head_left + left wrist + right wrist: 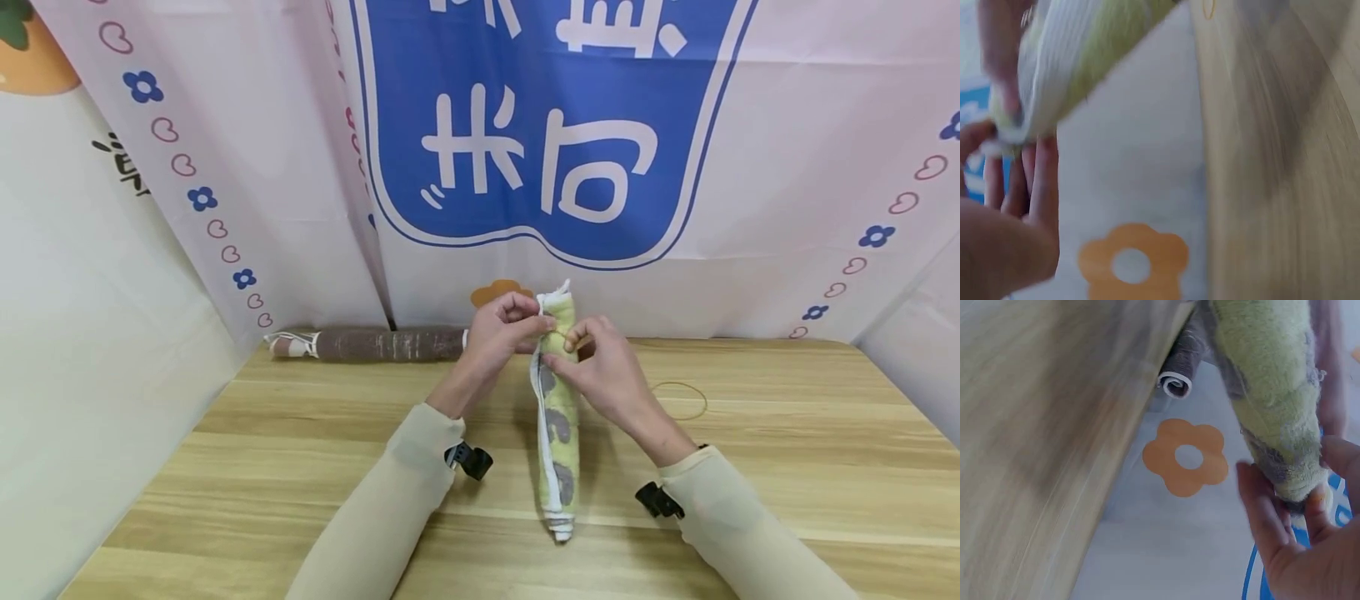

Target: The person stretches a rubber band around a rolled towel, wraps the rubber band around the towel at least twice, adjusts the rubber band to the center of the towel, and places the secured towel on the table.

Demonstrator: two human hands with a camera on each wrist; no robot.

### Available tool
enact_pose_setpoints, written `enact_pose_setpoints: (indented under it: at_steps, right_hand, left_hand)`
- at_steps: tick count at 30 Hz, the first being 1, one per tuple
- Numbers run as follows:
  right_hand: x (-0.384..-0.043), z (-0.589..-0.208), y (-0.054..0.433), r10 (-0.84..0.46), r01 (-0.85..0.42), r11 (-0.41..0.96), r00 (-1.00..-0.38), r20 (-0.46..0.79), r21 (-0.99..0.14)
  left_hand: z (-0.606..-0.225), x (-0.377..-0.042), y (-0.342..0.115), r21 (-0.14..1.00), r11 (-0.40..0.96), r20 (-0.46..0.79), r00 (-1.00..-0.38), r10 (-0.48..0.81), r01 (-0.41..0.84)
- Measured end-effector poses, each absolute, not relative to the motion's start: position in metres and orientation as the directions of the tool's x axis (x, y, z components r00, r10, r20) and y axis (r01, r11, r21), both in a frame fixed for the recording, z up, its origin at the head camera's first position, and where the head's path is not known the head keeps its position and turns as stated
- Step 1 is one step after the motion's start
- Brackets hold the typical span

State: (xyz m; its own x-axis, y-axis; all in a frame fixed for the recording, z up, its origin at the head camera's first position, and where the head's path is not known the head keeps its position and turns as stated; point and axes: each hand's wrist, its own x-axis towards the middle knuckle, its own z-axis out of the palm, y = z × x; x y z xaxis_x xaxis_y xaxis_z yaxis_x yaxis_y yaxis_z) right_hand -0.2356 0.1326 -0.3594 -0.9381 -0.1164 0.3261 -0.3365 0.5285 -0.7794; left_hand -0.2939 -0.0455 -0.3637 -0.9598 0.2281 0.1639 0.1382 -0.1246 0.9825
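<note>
A rolled yellow-green towel (561,450) with grey patches and a white edge stands out lengthwise between both hands, its far end raised toward the backdrop. A thin yellow rubber band (557,332) crosses it near that far end. My left hand (498,333) grips the towel from the left, thumb over its top. From the right, my right hand (606,367) pinches the band with curled fingers, its thumb laid against the towel. In the right wrist view the towel (1272,381) runs down into the fingers; the left wrist view is blurred.
A brown rolled towel (390,344) lies along the table's back edge at left, its band-like white trim at the end. Another rubber band (678,400) lies on the wooden table (787,467) right of the hands. A printed cloth backdrop (787,167) rises behind the table.
</note>
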Motion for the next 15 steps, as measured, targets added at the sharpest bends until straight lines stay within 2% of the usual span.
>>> enact_pose_setpoints:
  at_steps: [4, 9, 12, 15]
  right_hand:
    - [-0.237, -0.358, 0.139, -0.148, -0.289, 0.367, -0.957, 0.251, -0.884]
    - [-0.24, -0.355, 0.145, -0.219, -0.198, 0.173, -0.963, 0.158, -0.965]
    - [-0.241, -0.355, 0.146, -0.238, -0.177, 0.148, -0.961, 0.138, -0.973]
    - [-0.239, -0.353, 0.146, -0.234, -0.173, 0.181, -0.964, 0.129, -0.968]
  left_hand:
    - [-0.37, -0.301, -0.055, 0.956, -0.293, 0.13, -0.902, 0.411, 0.004]
    - [-0.373, -0.306, -0.059, 0.93, -0.361, 0.129, -0.855, 0.503, -0.072]
    - [-0.374, -0.307, -0.058, 0.928, -0.364, 0.128, -0.847, 0.517, -0.082]
    - [-0.375, -0.307, -0.057, 0.94, -0.336, 0.12, -0.86, 0.496, -0.063]
